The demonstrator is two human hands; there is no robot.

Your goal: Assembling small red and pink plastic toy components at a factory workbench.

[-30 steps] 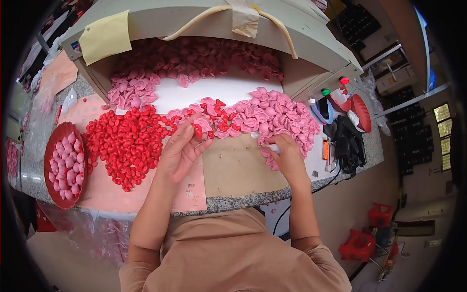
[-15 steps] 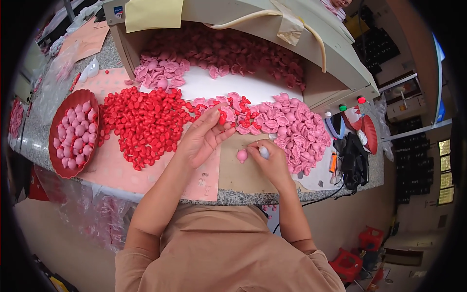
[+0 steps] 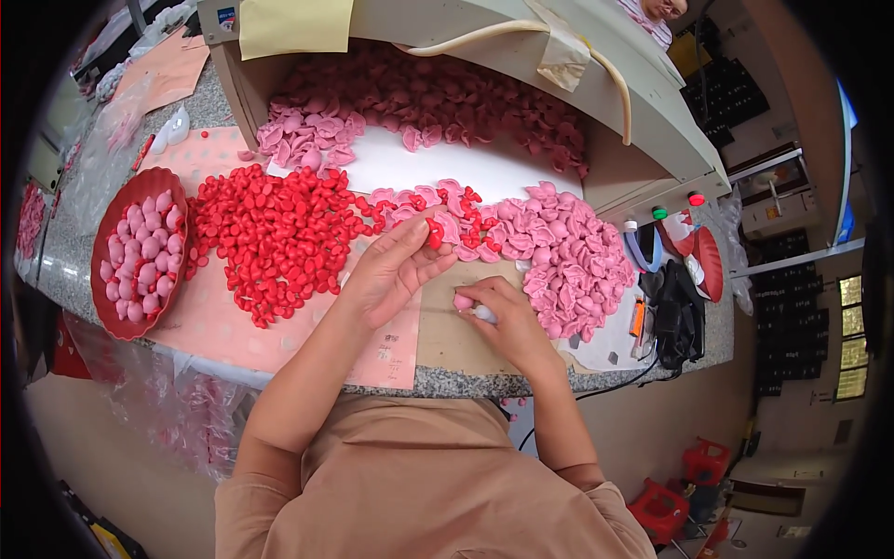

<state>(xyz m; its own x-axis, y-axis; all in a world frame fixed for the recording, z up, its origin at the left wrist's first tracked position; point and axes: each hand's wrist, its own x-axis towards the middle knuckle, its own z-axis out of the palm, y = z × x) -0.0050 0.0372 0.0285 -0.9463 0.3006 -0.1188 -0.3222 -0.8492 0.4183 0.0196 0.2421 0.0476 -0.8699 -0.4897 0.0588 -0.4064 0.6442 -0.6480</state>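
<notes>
My left hand [image 3: 396,270] pinches a small red piece [image 3: 434,235] and a pink petal-shaped piece between fingertips, just above the table edge. My right hand [image 3: 503,321] is curled around a small white tool or tube, with a pink round piece [image 3: 462,302] at its fingertips. A heap of small red pieces [image 3: 275,233] lies left of my left hand. A heap of pink petal pieces [image 3: 568,256] lies right of and behind my right hand. Both hands rest over a brown card sheet [image 3: 456,335].
A red bowl [image 3: 116,307] holding pink rounded pieces sits at the left. A white box-like machine [image 3: 652,130] with a pale tube arches over more pink pieces at the back. Black cables, a lighter and red items [image 3: 675,317] lie at the right. Plastic bags hang below the stone counter edge.
My left hand has lifted a red piece from the pile toward my right hand. The right hand drew nearer with a pink piece. The view shifted downward and right.
</notes>
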